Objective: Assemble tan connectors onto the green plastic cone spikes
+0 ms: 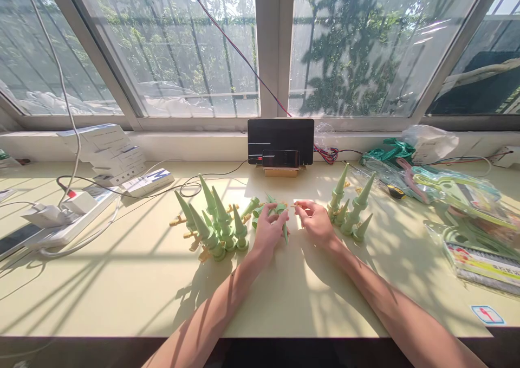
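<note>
My left hand (270, 228) is closed around a light green spiked piece (280, 208) over the middle of the table, its fingers hiding part of it. In a pinch, my right hand (317, 224) holds a small orange-tan peg (298, 205) just to the right of that piece. Left of my left hand stands a cluster of green cone-topped spires (219, 216), with tan pegs (177, 221) sticking out sideways. Beyond my right hand is a smaller group of similar green spires (359, 205), standing upright.
A black tablet (280, 132) with a phone (281, 158) in front leans on a stand at the back. White boxes (109, 151), cables and a power strip (77, 224) lie left. Plastic-wrapped green items (459, 186) and a yellow-black cutter (395, 191) lie right.
</note>
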Available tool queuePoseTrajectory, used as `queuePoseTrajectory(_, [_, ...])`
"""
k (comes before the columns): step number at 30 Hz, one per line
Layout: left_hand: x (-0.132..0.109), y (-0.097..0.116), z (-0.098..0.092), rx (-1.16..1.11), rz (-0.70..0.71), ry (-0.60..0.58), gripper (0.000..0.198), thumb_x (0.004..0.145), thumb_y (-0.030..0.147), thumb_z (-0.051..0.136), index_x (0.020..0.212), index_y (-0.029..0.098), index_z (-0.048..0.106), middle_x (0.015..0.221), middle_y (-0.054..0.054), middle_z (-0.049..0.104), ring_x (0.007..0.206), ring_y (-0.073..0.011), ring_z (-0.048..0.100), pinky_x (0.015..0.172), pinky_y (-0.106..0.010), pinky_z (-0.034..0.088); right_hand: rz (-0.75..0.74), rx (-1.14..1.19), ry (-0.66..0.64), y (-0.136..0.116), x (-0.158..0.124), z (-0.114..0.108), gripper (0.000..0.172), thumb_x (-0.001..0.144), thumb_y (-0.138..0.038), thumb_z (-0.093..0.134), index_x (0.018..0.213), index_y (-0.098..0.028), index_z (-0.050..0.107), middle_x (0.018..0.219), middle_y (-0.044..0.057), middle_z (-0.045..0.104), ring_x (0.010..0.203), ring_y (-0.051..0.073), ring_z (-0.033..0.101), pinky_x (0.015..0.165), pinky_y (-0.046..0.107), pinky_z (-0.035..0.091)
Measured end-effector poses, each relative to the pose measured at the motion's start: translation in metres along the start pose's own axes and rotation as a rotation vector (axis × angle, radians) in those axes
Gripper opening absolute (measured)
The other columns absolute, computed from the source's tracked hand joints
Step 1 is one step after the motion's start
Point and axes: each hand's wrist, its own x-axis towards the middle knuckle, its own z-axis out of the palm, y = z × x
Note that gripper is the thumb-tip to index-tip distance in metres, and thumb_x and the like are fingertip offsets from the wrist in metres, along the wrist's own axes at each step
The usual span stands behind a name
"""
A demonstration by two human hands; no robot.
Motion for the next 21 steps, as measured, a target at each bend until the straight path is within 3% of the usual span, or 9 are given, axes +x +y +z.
queuePoseTrajectory(13, [-0.003,0.003,0.0,-0.083,0.047,-0.03,0.049,0.078,0.027,0.076,0.122,0.022,0.055,0.101,-0.005,0.06,0.067,-0.0123,0.068,0.066,-0.031,0.06,-0.035,0.016,0.033,-0.005,-0.003,-0.001,0.048,0.088,-0.059,0.057,0.098,-0.014,0.071,0.077,0.007,0.069,0.047,0.013,0.054,0.043,0.026,0.045])
queuePoseTrajectory(21, [-0.001,0.003,0.0,-0.019,0.077,0.0,0.053,0.078,0.027,0.074,0.126,0.021,0.054,0.111,-0.008,0.056,0.068,-0.0116,0.067,0.066,-0.031,0.06,-0.075,0.009,0.021,-0.012,-0.005,-0.002,0.05,0.09,-0.06,0.054,0.097,-0.014,0.071,0.078,0.008,0.069,0.048,0.014,0.055,0.043,0.026,0.043])
